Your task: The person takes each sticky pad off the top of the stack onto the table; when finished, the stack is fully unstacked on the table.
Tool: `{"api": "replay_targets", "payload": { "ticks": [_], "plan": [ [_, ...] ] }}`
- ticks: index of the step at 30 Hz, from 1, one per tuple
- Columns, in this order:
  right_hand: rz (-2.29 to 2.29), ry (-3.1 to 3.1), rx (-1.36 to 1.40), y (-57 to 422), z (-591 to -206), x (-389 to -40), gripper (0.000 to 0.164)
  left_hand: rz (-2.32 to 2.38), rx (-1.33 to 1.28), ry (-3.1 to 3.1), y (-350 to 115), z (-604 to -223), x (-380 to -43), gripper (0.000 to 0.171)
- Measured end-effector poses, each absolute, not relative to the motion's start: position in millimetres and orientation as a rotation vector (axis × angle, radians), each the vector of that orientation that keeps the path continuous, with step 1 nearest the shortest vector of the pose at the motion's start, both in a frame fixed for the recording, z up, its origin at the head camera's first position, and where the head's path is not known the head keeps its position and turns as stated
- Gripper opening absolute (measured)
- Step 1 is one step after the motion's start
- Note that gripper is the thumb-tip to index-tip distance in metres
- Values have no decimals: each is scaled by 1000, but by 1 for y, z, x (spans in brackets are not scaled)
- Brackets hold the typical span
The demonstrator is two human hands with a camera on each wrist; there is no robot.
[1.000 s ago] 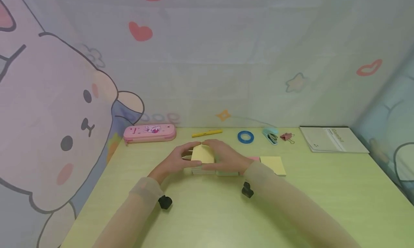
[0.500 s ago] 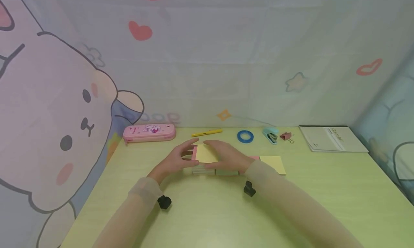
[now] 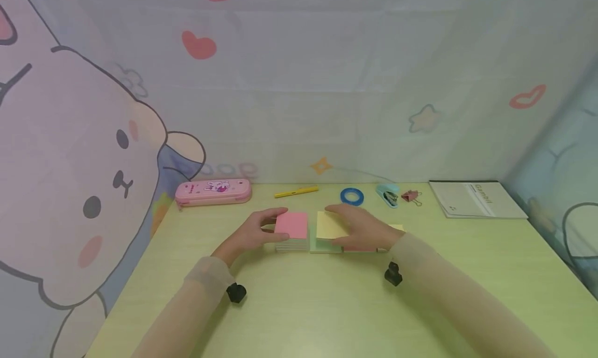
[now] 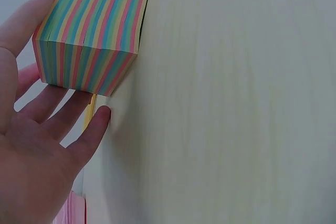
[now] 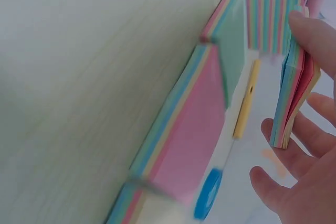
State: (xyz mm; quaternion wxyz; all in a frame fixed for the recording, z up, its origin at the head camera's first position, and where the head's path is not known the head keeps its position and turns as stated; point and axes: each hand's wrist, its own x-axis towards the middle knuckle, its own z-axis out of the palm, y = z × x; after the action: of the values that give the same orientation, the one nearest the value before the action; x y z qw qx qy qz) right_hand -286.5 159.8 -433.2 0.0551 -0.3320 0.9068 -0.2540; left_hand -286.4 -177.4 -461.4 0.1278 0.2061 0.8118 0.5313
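My left hand [image 3: 252,232] grips the left side of a tall sticky note stack [image 3: 291,225] with a pink top sheet; its striped sides fill the upper left of the left wrist view. Between the thumb and fingers of my right hand [image 3: 366,227] is a thinner yellow-topped sticky note pad [image 3: 330,225]. That pad is raised over a green-topped pad [image 5: 234,51] beside the stack, and its layers gape slightly in the right wrist view. A pink-topped pad [image 5: 191,121] and a yellow-topped pad [image 5: 160,211] continue the row rightward, partly covered by my right hand in the head view.
Along the back edge lie a pink pencil case [image 3: 213,193], a yellow pen [image 3: 296,192], a blue tape roll [image 3: 343,196], a light blue stapler [image 3: 387,196], a pink binder clip [image 3: 410,195] and a notebook [image 3: 483,201]. A printed cloth hangs behind.
My right hand has lifted the yellow-topped pad off the tall stack and carried it right, uncovering the pink top sheet. My left hand has stayed at the stack.
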Motion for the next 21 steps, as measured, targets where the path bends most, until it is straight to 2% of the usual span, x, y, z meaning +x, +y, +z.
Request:
{"api": "replay_targets", "payload": {
  "ticks": [7, 14, 21],
  "plan": [
    [-811, 2784, -910, 217, -441, -280, 90, 1541, 583, 2366, -177, -460, -285, 78],
    [-804, 2855, -853, 274, -441, -276, 81, 1575, 562, 2349, -177, -461, -284, 77],
    [-844, 2860, -781, 319, -440, -269, 79, 1579, 574, 2339, -175, -462, -285, 77]
  ]
}}
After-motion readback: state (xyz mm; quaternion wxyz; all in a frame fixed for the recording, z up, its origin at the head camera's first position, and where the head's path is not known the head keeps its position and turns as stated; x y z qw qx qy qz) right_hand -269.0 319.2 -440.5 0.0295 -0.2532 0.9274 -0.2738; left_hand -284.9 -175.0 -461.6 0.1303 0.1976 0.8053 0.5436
